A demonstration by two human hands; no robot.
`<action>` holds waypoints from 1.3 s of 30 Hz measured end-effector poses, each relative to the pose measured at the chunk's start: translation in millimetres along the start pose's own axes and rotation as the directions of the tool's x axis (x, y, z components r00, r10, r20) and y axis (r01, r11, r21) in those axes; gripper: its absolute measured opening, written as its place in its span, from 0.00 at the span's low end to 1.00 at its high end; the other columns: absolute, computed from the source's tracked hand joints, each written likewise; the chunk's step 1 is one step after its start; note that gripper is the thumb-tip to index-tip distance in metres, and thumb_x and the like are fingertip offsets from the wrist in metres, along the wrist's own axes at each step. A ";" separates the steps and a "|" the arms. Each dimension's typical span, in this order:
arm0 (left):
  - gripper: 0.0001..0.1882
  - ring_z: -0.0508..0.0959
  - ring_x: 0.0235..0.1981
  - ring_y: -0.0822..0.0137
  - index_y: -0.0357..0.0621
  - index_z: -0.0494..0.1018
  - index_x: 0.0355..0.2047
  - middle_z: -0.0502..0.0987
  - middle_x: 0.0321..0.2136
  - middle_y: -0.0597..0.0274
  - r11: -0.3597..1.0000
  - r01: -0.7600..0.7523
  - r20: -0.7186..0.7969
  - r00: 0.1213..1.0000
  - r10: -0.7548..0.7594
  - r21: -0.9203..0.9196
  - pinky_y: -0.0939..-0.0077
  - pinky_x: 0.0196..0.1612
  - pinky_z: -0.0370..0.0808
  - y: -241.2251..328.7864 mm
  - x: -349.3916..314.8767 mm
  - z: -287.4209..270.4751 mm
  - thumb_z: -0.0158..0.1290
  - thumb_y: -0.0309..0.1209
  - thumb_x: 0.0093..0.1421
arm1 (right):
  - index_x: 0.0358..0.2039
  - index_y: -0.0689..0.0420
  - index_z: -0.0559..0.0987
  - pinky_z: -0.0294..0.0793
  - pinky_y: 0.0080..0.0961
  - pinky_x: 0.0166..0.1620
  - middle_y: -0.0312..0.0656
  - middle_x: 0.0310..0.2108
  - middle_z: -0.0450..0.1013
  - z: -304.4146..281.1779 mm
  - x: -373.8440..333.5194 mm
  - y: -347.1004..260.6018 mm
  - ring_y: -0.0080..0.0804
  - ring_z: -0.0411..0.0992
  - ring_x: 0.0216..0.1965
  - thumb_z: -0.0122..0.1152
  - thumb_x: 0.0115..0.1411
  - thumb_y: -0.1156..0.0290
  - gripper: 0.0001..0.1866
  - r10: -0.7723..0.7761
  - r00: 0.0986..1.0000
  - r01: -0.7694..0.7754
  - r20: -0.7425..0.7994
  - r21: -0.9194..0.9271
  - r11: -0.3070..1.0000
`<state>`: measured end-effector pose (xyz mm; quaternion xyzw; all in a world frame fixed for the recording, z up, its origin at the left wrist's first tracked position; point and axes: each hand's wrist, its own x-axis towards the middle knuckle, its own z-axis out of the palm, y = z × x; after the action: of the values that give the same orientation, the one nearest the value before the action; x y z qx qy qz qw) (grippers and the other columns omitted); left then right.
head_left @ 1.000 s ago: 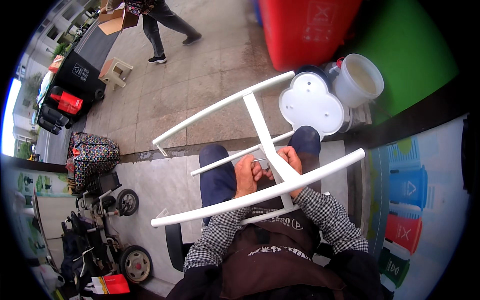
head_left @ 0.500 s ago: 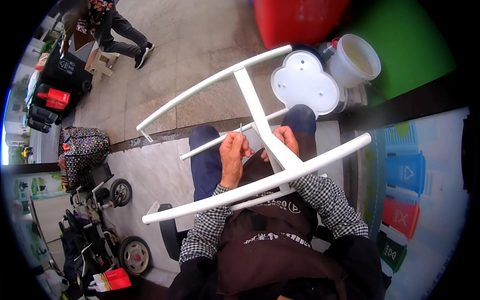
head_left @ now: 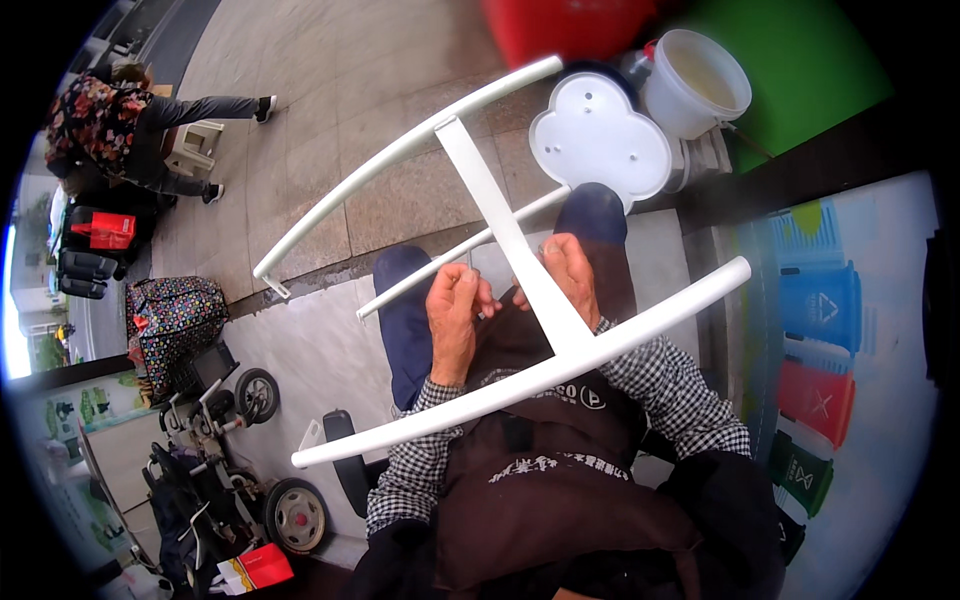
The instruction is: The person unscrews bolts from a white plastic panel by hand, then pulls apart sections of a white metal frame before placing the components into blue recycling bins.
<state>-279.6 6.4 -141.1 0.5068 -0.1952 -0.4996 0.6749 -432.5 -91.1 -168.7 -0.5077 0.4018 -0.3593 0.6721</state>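
A white tubular metal frame lies across my lap, its curved bars joined by a flat crosspiece. On the left of that crosspiece, my left hand is closed in a pinch. A thin metal rod pokes up from its fingers. My right hand is closed too, its fingers curled at the crosspiece, which partly hides them. What they grip cannot be made out. The fingertips of both hands face each other a short way apart. Beyond my right knee is a white clover-shaped plate with small holes.
A white bucket of cloudy liquid stands at the far right, near a red container. On the left are a dotted bag and a wheeled cart. A person stands at the far left beside a stool.
The frame has shifted and tilted slightly across my lap. My hands remain close together, the right one a little higher. The person at the far left has moved and bends over. My view has turned somewhat.
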 end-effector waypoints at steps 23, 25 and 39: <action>0.08 0.72 0.26 0.84 0.36 0.76 0.43 0.80 0.29 0.69 0.931 -0.131 0.157 0.984 0.082 0.340 0.86 0.28 0.69 -3.6 -16.4 6.0 0.53 0.30 0.71 | 0.45 0.58 0.71 0.82 0.23 0.42 0.49 0.48 0.78 2.3 -15.6 -17.3 0.26 0.79 0.38 0.53 0.74 0.57 0.16 -0.253 0.937 0.285 0.241 -0.107 0.953; 0.07 0.71 0.26 0.84 0.36 0.76 0.43 0.78 0.28 0.70 0.926 -0.219 0.170 0.970 0.173 0.308 0.85 0.27 0.68 -20.3 -9.6 8.6 0.53 0.28 0.71 | 0.50 0.60 0.73 0.78 0.27 0.48 0.46 0.49 0.76 -6.5 -16.9 -14.3 0.30 0.76 0.45 0.53 0.73 0.58 0.18 -0.300 0.909 0.381 0.288 -0.285 0.880; 0.06 0.70 0.24 0.79 0.37 0.74 0.33 0.72 0.21 0.67 0.836 -0.314 0.135 0.949 0.284 0.451 0.77 0.27 0.69 -15.2 -3.7 17.7 0.56 0.27 0.66 | 0.68 0.61 0.68 0.66 0.46 0.65 0.54 0.63 0.69 -69.7 1.1 57.4 0.54 0.68 0.64 0.60 0.67 0.73 0.29 -0.239 0.880 0.471 0.409 -0.693 0.546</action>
<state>-302.0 1.2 -146.4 0.6014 -0.4073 -0.3421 0.5962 -490.9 -106.5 -235.9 -0.8608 0.3098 -0.2082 0.3460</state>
